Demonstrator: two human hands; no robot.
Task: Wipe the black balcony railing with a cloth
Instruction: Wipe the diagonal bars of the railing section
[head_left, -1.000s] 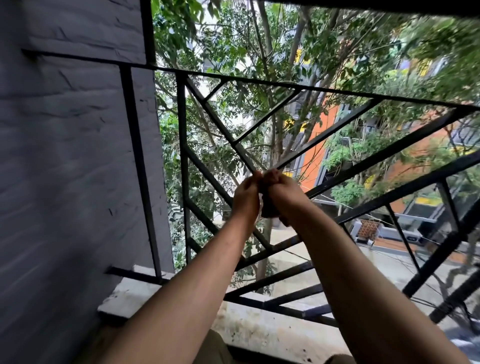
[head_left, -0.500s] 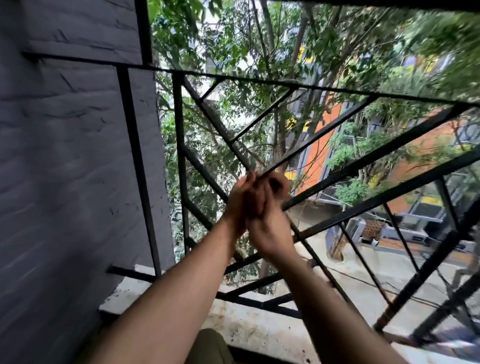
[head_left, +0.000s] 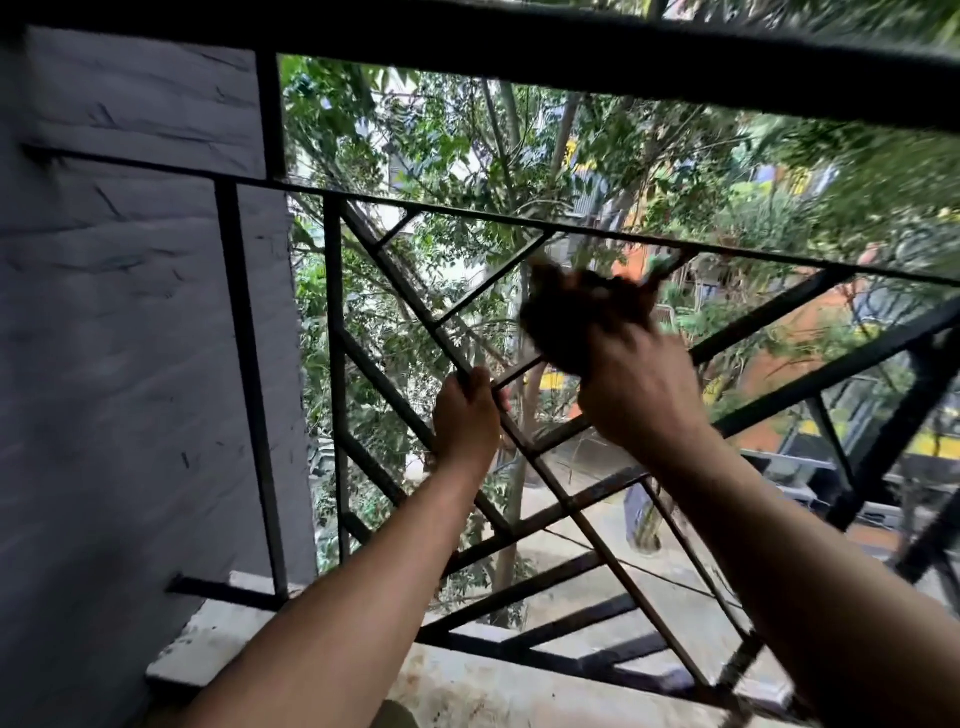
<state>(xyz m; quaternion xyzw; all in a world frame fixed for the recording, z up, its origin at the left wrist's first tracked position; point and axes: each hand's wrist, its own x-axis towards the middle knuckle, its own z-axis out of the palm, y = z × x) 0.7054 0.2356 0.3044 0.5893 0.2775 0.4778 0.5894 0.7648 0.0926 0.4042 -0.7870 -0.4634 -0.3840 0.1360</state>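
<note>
Dark cloth (head_left: 576, 317) bunched in right hand (head_left: 641, 395), raised at railing (head_left: 395, 270) upper diagonals, blurred. Left hand (head_left: 465, 421) clenched around a diagonal bar. Mid-wipe; next likely press cloth along the bar.

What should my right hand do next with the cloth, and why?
Probably bring the cloth down onto the slanted bar just below it and rub along it. Your right hand holds the cloth bunched up in front of the railing, blurred in motion, while your left hand grips a diagonal bar.
</note>
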